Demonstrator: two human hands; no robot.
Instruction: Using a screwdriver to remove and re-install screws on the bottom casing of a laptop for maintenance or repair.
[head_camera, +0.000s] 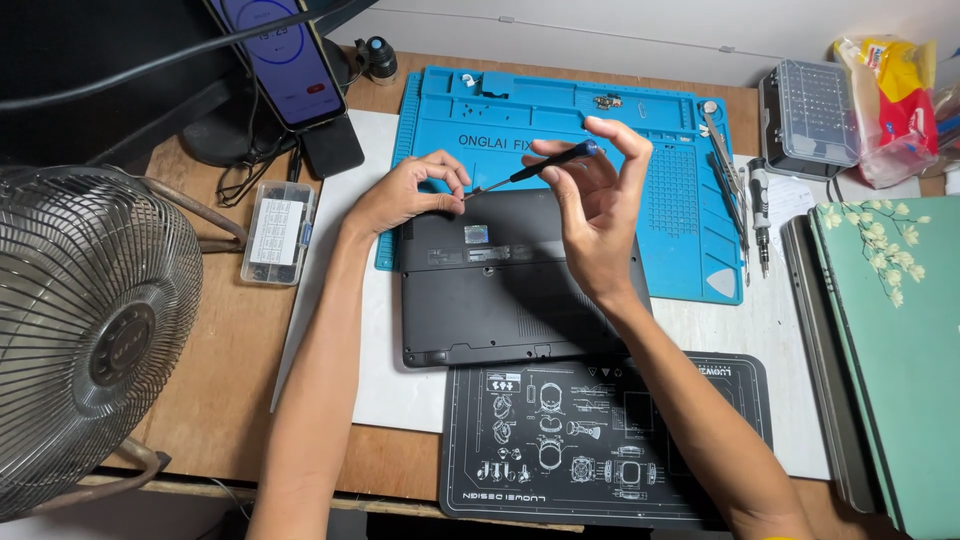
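Note:
My right hand (592, 205) grips a slim screwdriver (535, 167) with a blue and black handle, held slanted above the far edge of a black laptop (500, 300) that lies bottom side up. My left hand (410, 190) pinches at the screwdriver's metal tip with thumb and fingers; whether a screw sits there is too small to tell. Both hands hover over the laptop's far left corner, where it overlaps a blue repair mat (560, 120).
A black printed mat (600, 440) lies in front of the laptop. A metal fan (80, 330) stands at left, a clear small-parts box (278, 232) and a phone on a stand (285, 60) beyond. Tweezers and a driver (745, 200), a bit case (810, 115) and closed laptops (890, 350) are at right.

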